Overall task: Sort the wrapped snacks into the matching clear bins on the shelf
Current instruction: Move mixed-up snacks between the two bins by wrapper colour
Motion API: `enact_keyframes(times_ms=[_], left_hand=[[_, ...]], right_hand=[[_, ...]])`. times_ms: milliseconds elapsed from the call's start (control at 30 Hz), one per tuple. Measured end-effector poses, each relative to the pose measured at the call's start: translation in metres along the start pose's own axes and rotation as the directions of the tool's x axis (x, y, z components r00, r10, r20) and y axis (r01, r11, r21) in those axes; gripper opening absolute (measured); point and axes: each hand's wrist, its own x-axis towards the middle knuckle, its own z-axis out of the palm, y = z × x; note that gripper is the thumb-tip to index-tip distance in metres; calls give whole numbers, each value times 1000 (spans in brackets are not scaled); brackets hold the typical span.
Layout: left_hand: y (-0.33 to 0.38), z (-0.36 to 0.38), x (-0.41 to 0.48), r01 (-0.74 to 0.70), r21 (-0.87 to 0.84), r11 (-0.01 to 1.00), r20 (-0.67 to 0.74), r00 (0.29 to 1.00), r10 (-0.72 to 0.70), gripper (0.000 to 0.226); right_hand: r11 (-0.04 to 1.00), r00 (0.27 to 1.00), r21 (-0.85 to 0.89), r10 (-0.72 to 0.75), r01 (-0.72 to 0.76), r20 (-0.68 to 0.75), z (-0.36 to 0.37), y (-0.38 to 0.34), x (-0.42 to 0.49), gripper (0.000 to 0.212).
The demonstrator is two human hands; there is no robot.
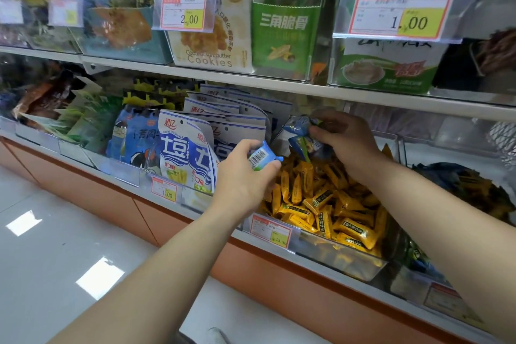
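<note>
My left hand (245, 176) pinches a small blue wrapped snack (262, 158) with a barcode on it, just left of a clear bin (346, 262) full of yellow wrapped snacks (329, 201). My right hand (342, 134) reaches over the back of that bin and grips a bunch of blue and green wrapped snacks (303, 138). Both hands hover above the lower shelf.
White and blue snack bags (190, 153) stand in the bin to the left. A bin of dark wrapped snacks (469, 184) sits at the right. Price tags (272, 230) hang on the shelf edge. An upper shelf (279, 86) holds cookie and green packets.
</note>
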Motion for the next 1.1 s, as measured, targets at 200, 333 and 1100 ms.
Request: enact_keyframes(times_ms=[200, 333, 1100], left_hand=[[7, 32, 8, 100, -138, 985, 22, 995, -98, 40], [13, 62, 10, 104, -146, 984, 127, 988, -86, 56], [55, 102, -6, 17, -177, 984, 385, 921, 53, 37]], right_hand=[[978, 993, 172, 108, -115, 50, -23, 0, -19, 22], [991, 992, 74, 107, -112, 69, -38, 0, -28, 16], [996, 992, -62, -67, 60, -111, -154, -14, -100, 25]])
